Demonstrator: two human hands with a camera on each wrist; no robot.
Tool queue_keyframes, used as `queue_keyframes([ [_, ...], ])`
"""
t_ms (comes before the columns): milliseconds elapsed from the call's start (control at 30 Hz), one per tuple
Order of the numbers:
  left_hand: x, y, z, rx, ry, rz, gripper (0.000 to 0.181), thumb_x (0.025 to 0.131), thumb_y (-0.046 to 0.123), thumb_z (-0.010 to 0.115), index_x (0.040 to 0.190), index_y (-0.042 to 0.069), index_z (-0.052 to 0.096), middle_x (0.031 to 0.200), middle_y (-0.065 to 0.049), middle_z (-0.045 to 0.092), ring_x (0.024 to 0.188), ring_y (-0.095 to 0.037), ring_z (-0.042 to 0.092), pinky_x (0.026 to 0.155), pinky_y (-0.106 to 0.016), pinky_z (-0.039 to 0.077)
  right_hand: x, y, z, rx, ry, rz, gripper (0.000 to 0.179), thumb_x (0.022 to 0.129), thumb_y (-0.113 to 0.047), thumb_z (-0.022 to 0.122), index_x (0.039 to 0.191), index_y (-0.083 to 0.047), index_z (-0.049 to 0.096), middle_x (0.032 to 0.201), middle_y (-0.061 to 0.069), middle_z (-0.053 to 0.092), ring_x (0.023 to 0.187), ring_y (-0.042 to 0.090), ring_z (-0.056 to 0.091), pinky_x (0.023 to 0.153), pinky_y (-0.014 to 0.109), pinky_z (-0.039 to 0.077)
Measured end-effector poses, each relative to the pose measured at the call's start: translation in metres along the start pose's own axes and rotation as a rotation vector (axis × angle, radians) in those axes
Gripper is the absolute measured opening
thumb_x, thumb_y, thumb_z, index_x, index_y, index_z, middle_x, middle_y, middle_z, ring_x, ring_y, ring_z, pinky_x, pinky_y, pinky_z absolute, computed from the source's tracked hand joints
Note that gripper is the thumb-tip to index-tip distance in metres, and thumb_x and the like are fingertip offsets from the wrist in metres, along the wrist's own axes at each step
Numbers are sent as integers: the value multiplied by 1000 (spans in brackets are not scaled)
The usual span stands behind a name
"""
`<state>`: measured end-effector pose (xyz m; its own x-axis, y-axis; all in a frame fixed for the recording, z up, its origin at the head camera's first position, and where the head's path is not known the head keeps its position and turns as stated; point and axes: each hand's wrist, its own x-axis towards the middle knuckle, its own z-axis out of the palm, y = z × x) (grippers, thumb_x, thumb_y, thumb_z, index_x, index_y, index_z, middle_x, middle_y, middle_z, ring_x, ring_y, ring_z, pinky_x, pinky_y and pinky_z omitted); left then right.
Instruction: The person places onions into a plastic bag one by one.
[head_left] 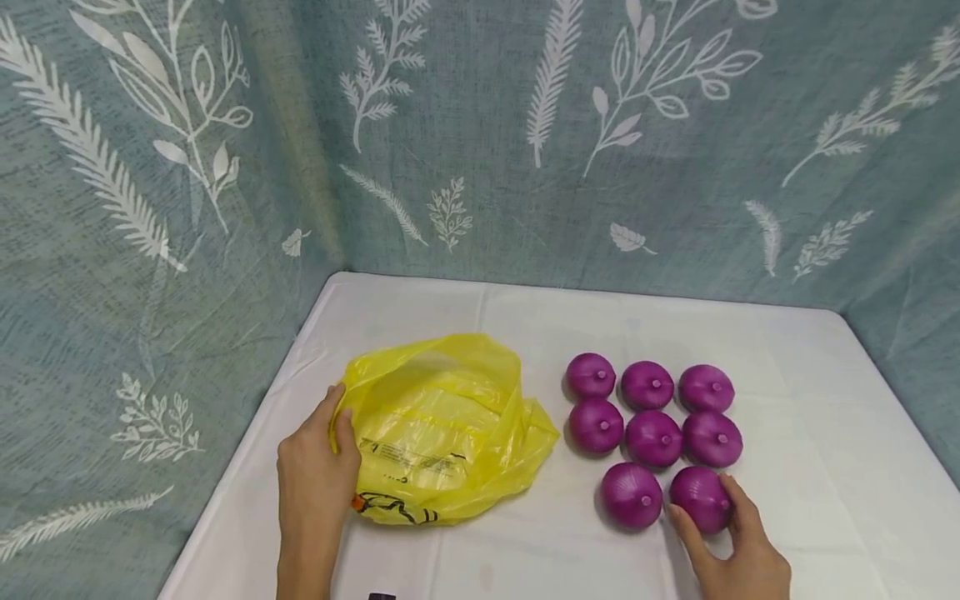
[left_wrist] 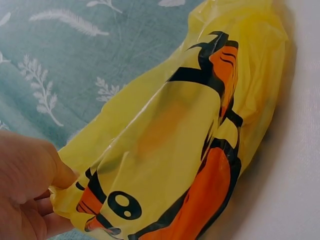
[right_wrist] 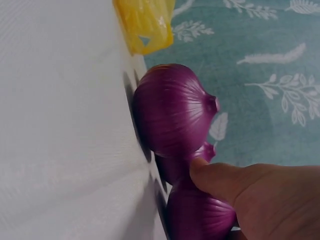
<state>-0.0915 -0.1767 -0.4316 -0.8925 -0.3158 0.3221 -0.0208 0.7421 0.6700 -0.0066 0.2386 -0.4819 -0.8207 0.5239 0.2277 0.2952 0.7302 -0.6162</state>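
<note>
A yellow plastic bag (head_left: 427,442) with a printed cartoon figure lies on the left of the white table, its mouth spread. My left hand (head_left: 318,462) pinches the left edge of the bag between thumb and fingers; the left wrist view shows the bag's orange and black print (left_wrist: 200,195) close up. At the front right, my right hand (head_left: 738,546) grips a purple onion (head_left: 701,497), thumb on its left side and fingers on its right. Directly left of it sits another onion (head_left: 631,496), which also stands in front in the right wrist view.
Behind the gripped onion, several more purple onions (head_left: 653,438) form two rows of three. The white table (head_left: 810,400) meets a teal curtain (head_left: 480,167) with white leaf prints at the back and sides. A small dark object (head_left: 382,597) shows at the bottom edge.
</note>
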Motion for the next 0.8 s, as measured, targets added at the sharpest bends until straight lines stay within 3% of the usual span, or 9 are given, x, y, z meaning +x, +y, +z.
queue_keyframes([
  [100,1,1,1,1,26,14,39,105,4,61,143,-2,63,140,-24,64,121,-48,64,94,-63,54,1,1,-2,15,13,-4,76,79,-26,96,143,-6,62,132,27,66,118,49,65,96,48,53],
  [200,1,2,1,10,44,29,37,105,3,60,141,-3,65,134,-27,67,111,-49,69,87,-63,56,4,2,-6,20,20,-6,76,76,-27,98,141,-7,64,130,25,69,114,46,68,89,13,50],
  [267,2,3,2,12,49,35,36,105,2,60,140,-3,65,131,-28,68,108,-49,70,85,-63,57,7,-2,-12,20,6,0,77,77,-28,97,143,-6,63,131,25,68,114,46,67,90,12,49],
  [300,3,3,2,12,49,37,36,105,2,60,140,-4,65,130,-28,68,107,-49,70,85,-62,57,10,-6,-16,16,-18,14,79,79,-32,96,145,-6,62,133,26,66,116,46,66,90,21,52],
  [433,2,5,3,12,55,49,36,104,1,61,139,-3,66,127,-30,69,101,-48,72,83,-61,58,20,-24,-29,57,-47,-12,82,82,-34,94,152,-12,58,139,26,62,124,44,62,93,26,49],
  [567,1,2,1,22,78,78,35,103,-1,62,137,-4,67,120,-32,71,65,-37,67,66,-54,57,30,-46,-37,110,-51,-114,83,81,-32,95,153,-18,57,145,21,62,129,40,61,91,-1,31],
  [667,0,1,0,25,78,84,35,102,-2,62,137,-4,67,117,-33,71,52,-25,54,58,-47,52,37,-63,-40,109,-77,-187,84,82,-33,94,155,-22,55,147,17,62,130,38,62,98,6,38],
  [800,1,0,0,29,66,74,35,103,-2,62,137,-4,67,114,-34,72,50,-22,49,57,-45,52,46,-81,-41,116,-114,-295,84,83,-33,93,157,-24,54,141,18,67,125,41,66,103,44,53],
])
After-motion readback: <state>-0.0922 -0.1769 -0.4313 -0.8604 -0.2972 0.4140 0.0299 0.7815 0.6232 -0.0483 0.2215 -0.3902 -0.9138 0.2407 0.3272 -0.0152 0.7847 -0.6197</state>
